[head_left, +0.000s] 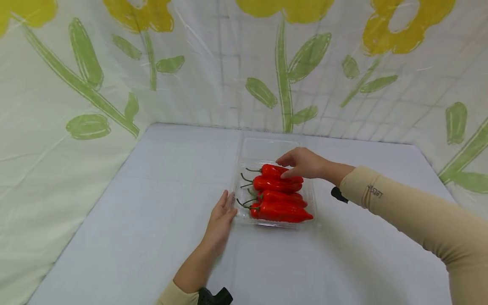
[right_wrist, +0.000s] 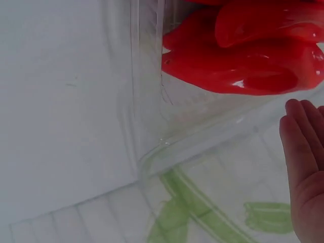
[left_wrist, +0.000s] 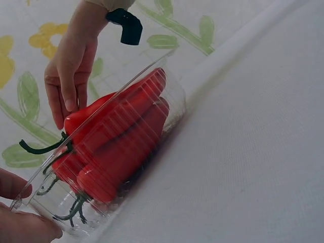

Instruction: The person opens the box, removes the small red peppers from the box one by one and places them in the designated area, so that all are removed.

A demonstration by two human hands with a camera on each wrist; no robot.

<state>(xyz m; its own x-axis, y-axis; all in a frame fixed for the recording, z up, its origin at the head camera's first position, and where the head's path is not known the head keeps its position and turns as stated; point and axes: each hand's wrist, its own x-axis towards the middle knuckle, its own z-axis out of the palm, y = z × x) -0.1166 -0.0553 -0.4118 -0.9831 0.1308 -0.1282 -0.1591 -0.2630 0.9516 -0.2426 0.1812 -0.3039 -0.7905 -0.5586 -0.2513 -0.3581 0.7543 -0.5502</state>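
Behind white tabletop (head_left: 183,163), pale sheet (head_left: 206,99) is hanging; yellow flowers (head_left: 285,7), green stems (head_left: 283,76) are decorating it; faint grid lines (head_left: 220,55) are showing.

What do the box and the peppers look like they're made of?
The box: clear, glossy, probably thin plastic; the peppers show through its wall.
The peppers: smooth, glossy red with bright highlights; real or moulded plastic, I can't tell.

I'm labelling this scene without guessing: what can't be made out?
Head view: part of the rearmost pepper, hidden by the right hand.
Head view: lettering on the right sleeve, too small to read surely.
Left wrist view: most of the left hand, cut off at the lower-left corner.
Head view: floor of the container, largely hidden by the peppers.
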